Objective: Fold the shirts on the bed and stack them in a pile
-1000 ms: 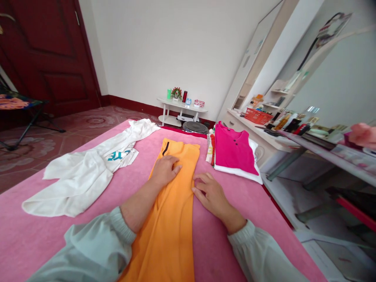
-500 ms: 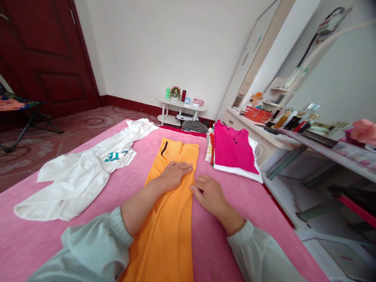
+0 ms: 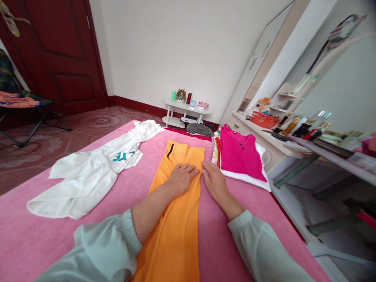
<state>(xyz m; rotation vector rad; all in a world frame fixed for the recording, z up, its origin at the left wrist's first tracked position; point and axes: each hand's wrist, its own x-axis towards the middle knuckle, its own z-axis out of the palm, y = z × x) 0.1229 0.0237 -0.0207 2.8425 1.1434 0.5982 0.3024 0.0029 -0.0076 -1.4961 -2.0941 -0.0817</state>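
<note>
A long orange garment (image 3: 179, 231) lies in a narrow strip down the middle of the pink bed cover (image 3: 235, 250). It has a black strip near its far left corner, and its near end runs out of view. My left hand (image 3: 180, 181) rests flat on the cloth near the far end, fingers stretched out. Along the garment's right edge lies my right hand (image 3: 216, 182), its fingers extended and touching the edge. Left of the garment, a white shirt (image 3: 85, 178) with teal letters is spread loosely. A folded magenta top (image 3: 242, 156) lies on other folded clothes to the right.
Against the far wall stands a small white table (image 3: 188, 106) with a potted plant and containers. A dressing table (image 3: 282, 143) with a red basket (image 3: 264, 119) and bottles lines the right side. A folding chair (image 3: 26, 105) is at the left, before a dark red door (image 3: 58, 51).
My right hand has slid forward along the orange garment's edge, its fingers straightening from a curled shape. My left hand stays flat on the cloth. The view has shifted slightly left.
</note>
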